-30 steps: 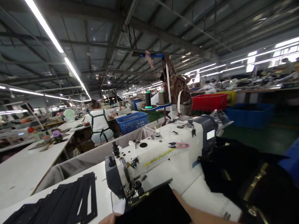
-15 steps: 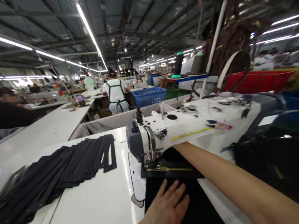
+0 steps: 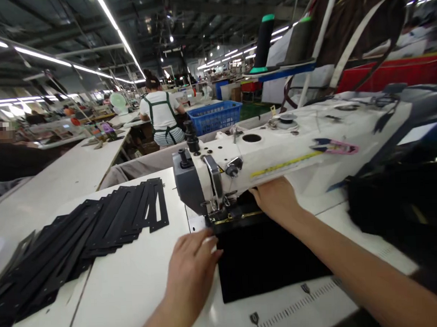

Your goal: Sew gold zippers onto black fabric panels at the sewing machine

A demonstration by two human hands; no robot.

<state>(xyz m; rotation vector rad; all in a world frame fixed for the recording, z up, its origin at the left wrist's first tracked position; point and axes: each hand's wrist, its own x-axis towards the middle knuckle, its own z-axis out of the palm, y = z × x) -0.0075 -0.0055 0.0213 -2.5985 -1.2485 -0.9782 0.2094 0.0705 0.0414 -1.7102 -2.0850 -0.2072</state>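
A white and grey sewing machine (image 3: 291, 155) stands over a black fabric piece (image 3: 267, 258). A gold zipper (image 3: 239, 218) runs along the fabric's far edge, under the needle area. My left hand (image 3: 194, 262) is closed at the fabric's left corner, fingers bent together over its edge. Behind the fabric, beneath the machine arm, my right hand (image 3: 277, 197) rests on the black material; its fingertips are partly hidden. To the left lies a fanned pile of black frame-shaped pieces (image 3: 97, 228).
Pink-handled snips (image 3: 340, 147) lie on the machine arm. Thread cones (image 3: 265, 44) stand on a blue shelf behind it. Dark material (image 3: 404, 212) is heaped at the right. Beyond are a blue basket (image 3: 216, 117), a person in a green apron (image 3: 162, 112) and a person at far left.
My left hand has gone from lying spread on the fabric to its left corner, fingers now bent. The fabric has turned, baring the table's ruler, and my right hand has come into sight.
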